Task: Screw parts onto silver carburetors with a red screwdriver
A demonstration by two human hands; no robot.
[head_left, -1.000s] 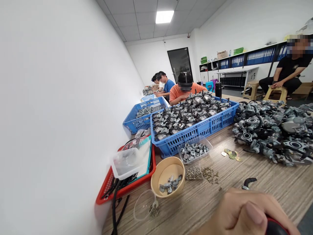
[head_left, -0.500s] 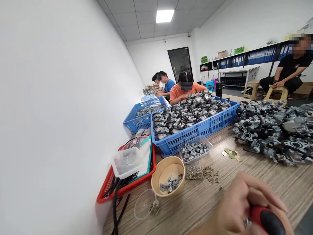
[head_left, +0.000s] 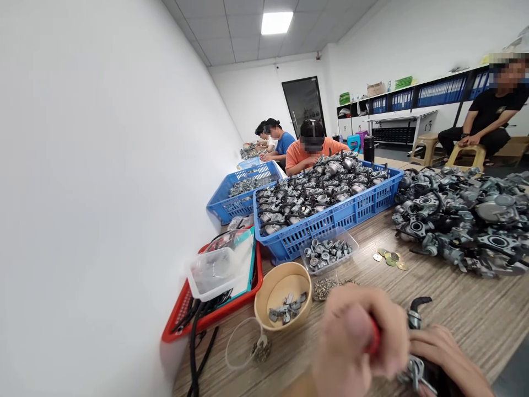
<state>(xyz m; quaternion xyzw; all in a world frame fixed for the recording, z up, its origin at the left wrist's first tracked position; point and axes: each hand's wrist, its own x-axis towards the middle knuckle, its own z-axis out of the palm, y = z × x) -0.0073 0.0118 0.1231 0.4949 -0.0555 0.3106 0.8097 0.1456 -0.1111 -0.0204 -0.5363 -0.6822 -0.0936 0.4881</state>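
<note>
My left hand (head_left: 355,336) is closed in a fist around a screwdriver, blurred by motion. Only a bit of its red handle (head_left: 373,337) shows between the fingers; the shaft is hidden. Just to the right, at the bottom of the view, my right hand (head_left: 444,350) grips a carburetor (head_left: 415,368) with a black hose end sticking up. Its fingers are partly hidden. Behind the left fist lie small brass-coloured screws (head_left: 324,288), partly covered by it. Several flat metal discs (head_left: 390,257) rest on the table beyond both hands.
A blue crate (head_left: 330,223) full of carburetors stands ahead, with a carburetor pile (head_left: 467,220) to its right. Nearer are a clear tray (head_left: 328,253) of metal parts, a tan bowl (head_left: 264,300) and a red basket (head_left: 173,325). A white wall bounds the left. Several people sit beyond.
My left hand has moved left with the screwdriver, now overlapping the loose screws. My right hand and the carburetor have come into clear view at the lower right.
</note>
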